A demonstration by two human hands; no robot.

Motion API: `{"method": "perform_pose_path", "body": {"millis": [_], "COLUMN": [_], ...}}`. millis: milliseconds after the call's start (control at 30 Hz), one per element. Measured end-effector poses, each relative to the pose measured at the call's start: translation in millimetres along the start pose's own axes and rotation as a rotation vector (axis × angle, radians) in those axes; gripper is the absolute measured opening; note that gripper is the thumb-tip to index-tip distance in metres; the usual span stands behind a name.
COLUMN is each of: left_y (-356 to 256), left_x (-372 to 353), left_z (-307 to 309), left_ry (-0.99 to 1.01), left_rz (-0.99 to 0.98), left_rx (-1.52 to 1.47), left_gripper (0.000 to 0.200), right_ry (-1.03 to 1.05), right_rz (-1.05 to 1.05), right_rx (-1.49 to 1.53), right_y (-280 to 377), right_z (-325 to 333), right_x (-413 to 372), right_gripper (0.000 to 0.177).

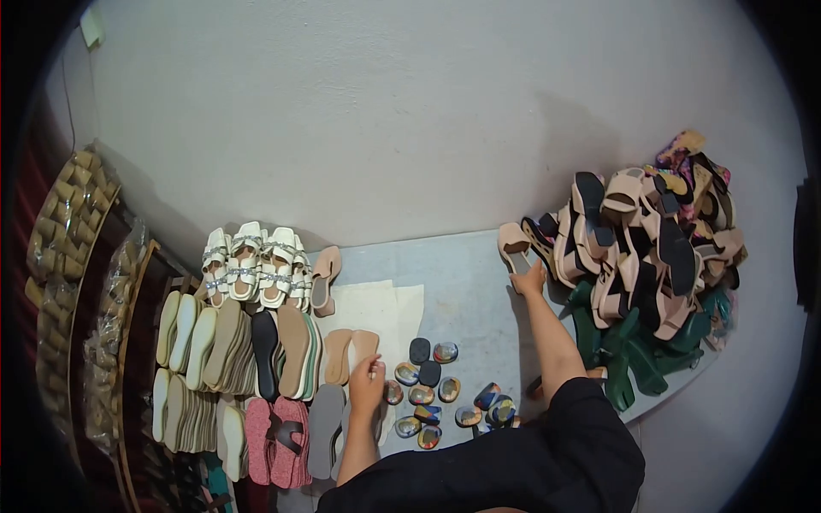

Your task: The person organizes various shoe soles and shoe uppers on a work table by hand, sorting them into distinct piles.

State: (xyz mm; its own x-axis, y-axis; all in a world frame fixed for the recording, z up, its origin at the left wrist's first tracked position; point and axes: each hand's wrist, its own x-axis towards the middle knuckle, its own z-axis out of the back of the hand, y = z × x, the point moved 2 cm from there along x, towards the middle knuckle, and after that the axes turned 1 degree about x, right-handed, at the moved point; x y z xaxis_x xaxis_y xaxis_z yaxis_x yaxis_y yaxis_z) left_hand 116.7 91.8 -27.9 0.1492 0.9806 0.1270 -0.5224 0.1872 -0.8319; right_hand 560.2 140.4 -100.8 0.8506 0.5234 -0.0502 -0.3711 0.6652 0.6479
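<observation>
My right hand (528, 278) is closed on the heel end of a beige sandal (515, 240), near the back of the light grey table, beside a heap of shoes. Its fingers wrap the lower part of the sandal. My left hand (366, 386) rests low over the lower end of a tan insole (366, 342), fingers loosely bent and apart. Another tan insole (338, 355) lies next to it. Grey insoles (326, 432) lie below, partly covered by my left forearm.
Beige and black sandals (633, 231) are piled at the right, with green heeled soles (629, 359) below. Colourful oval pieces (429, 437) lie mid-table. White sandals (245, 265), stacked insoles (231, 342) and pink soles (259, 436) fill the left. Shelves (103, 282) hold bagged pieces.
</observation>
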Motion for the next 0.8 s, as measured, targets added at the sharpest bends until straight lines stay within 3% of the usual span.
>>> {"method": "perform_pose_path", "body": {"millis": [100,200,233,367,467,667,800], "left_y": [10,10,9,-2,-12,-22,-66], "left_x": [-8,-13,-12,-9,-14,-40,-57], "left_z": [-6,3,8,30,40,36,43], "left_ry": [0.079,0.118,0.106,0.057,0.037,0.090,0.146], "left_rz": [0.014,0.024,0.013,-0.054,-0.087,-0.125,-0.280], "left_rx": [-0.037,-0.050,-0.039,-0.044,-0.044,-0.145,0.026], "left_gripper": [0.025,0.026,0.026,0.026,0.025,0.025,0.064], "right_ry": [0.205,0.139,0.066,-0.008,-0.050,0.301,0.535], "right_rz": [-0.133,-0.054,0.017,0.323,0.442,0.570,0.723], "right_rx": [-0.073,-0.080,-0.073,0.097,0.350,0.710,0.755], "right_y": [-1,7,11,22,34,74,81], "right_z": [-8,-2,4,38,80,184,220], "right_x": [13,8,3,-18,-53,-162,-204], "right_gripper": [0.076,0.068,0.059,0.048,0.052,0.066,0.075]}}
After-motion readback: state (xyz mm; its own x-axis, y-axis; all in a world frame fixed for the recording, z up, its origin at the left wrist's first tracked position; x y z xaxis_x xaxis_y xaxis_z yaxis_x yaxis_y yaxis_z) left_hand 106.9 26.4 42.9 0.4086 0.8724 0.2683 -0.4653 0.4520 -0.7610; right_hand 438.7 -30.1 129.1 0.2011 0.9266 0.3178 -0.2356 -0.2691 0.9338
